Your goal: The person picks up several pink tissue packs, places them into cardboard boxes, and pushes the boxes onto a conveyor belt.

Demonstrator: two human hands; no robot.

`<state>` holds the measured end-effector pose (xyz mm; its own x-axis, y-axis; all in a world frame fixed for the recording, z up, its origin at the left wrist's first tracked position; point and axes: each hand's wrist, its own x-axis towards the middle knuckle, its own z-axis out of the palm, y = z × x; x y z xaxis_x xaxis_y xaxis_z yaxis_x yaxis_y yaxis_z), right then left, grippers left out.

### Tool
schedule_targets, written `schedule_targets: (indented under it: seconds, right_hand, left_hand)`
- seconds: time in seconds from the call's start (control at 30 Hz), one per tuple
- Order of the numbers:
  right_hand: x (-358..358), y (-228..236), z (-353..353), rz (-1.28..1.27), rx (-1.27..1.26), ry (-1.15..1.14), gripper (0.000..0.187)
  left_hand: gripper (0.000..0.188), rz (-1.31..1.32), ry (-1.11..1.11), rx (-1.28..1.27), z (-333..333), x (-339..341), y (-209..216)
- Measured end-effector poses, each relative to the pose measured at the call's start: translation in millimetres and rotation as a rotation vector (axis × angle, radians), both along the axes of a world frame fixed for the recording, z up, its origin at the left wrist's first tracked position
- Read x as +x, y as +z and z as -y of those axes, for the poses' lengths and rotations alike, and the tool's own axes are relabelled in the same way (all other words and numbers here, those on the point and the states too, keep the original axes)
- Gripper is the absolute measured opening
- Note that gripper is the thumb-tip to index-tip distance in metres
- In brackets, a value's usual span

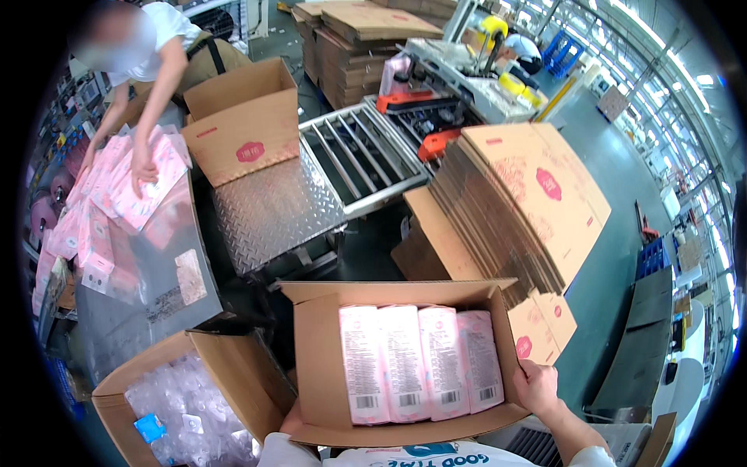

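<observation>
Box (pixel 327 373): open, held against your chest, 4 pink packs (pixel 420 362) inside.
Right hand (pixel 537 385): clamped on its right wall.
Left hand (pixel 289 424): mostly hidden, grip unclear.
Risk: box may tip, spilling your packs.

A single head-worn fisheye camera is looking steeply down from above the person's chest, facing forward across a packing floor. An open carton (pixel 405 362) is sitting closest, just under the lens, while a metal roller table (pixel 311 183) is lying farther ahead. Straight edges are bending toward the dark round rim.
</observation>
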<state>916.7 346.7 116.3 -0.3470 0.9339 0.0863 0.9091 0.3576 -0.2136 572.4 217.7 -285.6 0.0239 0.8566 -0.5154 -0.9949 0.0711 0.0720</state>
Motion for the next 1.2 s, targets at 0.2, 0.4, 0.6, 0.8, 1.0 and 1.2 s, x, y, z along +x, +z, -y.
schedule_targets:
  seconds: [0.2,0.4,0.6,0.8,1.0,1.2]
  right_hand:
    - [-83.5,55.6,-91.7,-0.133,0.157,0.3,0.011]
    - [-167.2,57.1,-206.4,-0.219,0.293,0.453,0.012]
    - [-287.7,-1.1,-370.5,-0.314,0.309,0.567,0.008]
    - [-402.6,-147.2,-519.1,-0.214,0.187,0.537,0.013]
    - [-475.8,-159.2,-558.6,0.087,-0.143,0.607,0.019]
    - [-477.0,-151.1,-550.1,-0.133,-0.063,0.45,0.044]
  left_hand:
    - [0.073,-0.084,0.168,0.09,-55.2,-77.2,67.9]
    - [0.075,-0.133,0.283,0.219,-133.9,-145.9,109.8]
    - [0.078,-0.267,0.34,0.308,-224.1,-260.2,151.1]
    - [0.091,-0.964,-0.204,-0.343,-295.9,-339.4,216.0]
    - [0.098,-1.246,-0.521,-0.49,-369.9,-361.7,276.2]
    - [0.106,-1.896,-0.693,-0.837,-431.4,-357.8,218.5]
